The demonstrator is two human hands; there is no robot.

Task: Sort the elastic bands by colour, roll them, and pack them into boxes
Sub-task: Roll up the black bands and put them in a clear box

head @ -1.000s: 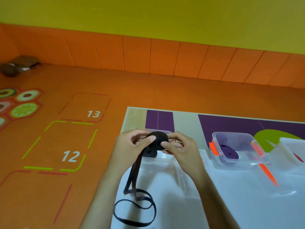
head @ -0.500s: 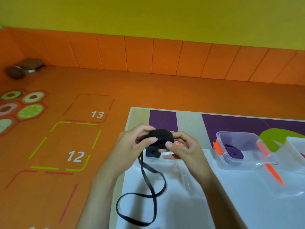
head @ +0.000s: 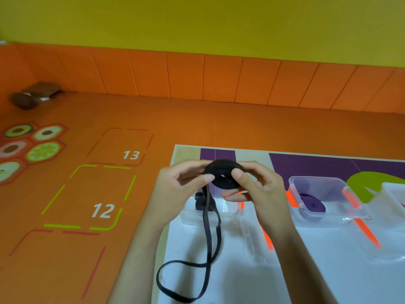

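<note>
Left hand [head: 182, 185] and right hand [head: 258, 187], both pinched on black roll [head: 223, 176], raised above clear box [head: 210, 212]. Unwound tail [head: 208, 242] hanging from roll, looped on white sheet [head: 306, 270] just short of clear box. Purple roll [head: 312, 204] in second box [head: 324, 200], right of clear box. Likely faults: coil springing loose under slack thumbs; tail snagging on box rim.
</note>
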